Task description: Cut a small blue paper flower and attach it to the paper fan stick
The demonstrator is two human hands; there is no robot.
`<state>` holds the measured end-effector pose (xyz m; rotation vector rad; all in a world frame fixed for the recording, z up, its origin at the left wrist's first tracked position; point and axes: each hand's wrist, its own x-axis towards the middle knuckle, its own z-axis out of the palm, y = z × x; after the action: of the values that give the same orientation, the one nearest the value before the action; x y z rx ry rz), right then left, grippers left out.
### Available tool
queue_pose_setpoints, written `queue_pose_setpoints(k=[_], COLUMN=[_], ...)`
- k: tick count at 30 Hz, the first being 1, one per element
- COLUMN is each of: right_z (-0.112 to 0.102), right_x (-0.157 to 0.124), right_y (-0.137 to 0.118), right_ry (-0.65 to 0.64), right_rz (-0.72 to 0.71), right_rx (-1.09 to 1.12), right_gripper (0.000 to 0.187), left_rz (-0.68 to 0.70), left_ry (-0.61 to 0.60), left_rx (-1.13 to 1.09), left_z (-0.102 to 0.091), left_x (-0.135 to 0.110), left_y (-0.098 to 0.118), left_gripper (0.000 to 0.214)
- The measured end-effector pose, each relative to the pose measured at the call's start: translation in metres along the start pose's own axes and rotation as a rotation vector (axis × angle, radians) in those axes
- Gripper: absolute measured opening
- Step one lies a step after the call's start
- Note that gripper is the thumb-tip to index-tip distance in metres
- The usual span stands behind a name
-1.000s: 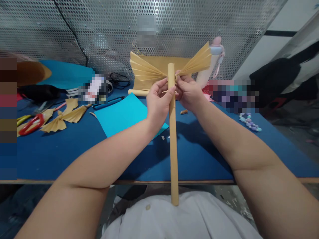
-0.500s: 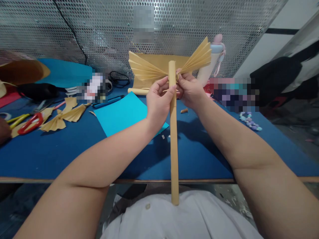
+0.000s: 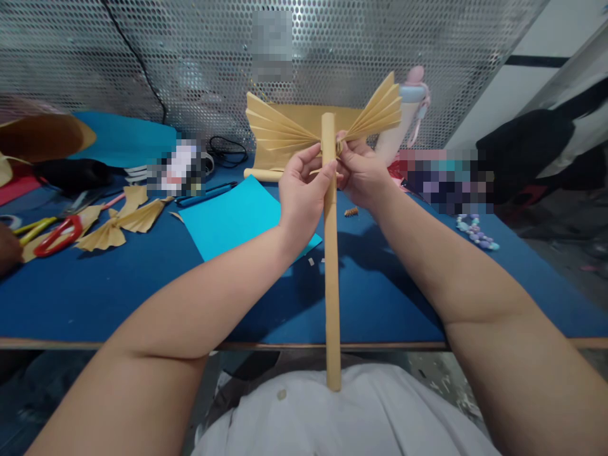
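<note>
A long tan rolled paper stick (image 3: 331, 272) stands upright in front of me, its lower end resting against my white shirt. Behind its top sits a pleated tan paper fan (image 3: 375, 114) spread like a bow to both sides. My left hand (image 3: 301, 196) is closed around the stick's upper part, thumb and fingers pinching at the fan's middle. My right hand (image 3: 361, 174) is closed on the fan's middle from the right side, fingertips pressed together at the stick.
A blue table (image 3: 142, 285) holds a cyan paper sheet (image 3: 232, 215), folded tan fans (image 3: 118, 225), red-handled scissors (image 3: 59, 237), a blue pen (image 3: 206, 195), a rolled tan tube (image 3: 261, 174) and a bead string (image 3: 477, 233). A perforated metal panel (image 3: 142, 50) stands behind. Another person's hand (image 3: 8, 250) shows at the far left.
Both hands and the stick with its fan stay almost where they were; the fan sits a touch higher. Another person's hand has appeared at the far left edge.
</note>
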<state>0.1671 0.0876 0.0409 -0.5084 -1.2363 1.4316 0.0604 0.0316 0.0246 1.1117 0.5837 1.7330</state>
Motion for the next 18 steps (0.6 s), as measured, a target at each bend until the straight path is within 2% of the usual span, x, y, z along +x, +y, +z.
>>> queue_pose_setpoints(k=[8, 14, 18], right_z=[0.004, 0.014, 0.016], right_x=[0.000, -0.002, -0.002], right_y=[0.004, 0.012, 0.017], right_ry=[0.008, 0.153, 0.195], right_rz=[-0.031, -0.117, -0.128], right_rx=[0.011, -0.026, -0.041], right_gripper=[0.030, 0.012, 0.011], left_rz=[-0.011, -0.023, -0.012], left_ry=[0.005, 0.019, 0.026], left_rx=[0.010, 0.011, 0.029], left_z=[-0.002, -0.001, 0.000], left_x=[0.002, 0.000, 0.000], left_y=[-0.003, -0.001, -0.001], left_gripper=[0.035, 0.025, 0.021])
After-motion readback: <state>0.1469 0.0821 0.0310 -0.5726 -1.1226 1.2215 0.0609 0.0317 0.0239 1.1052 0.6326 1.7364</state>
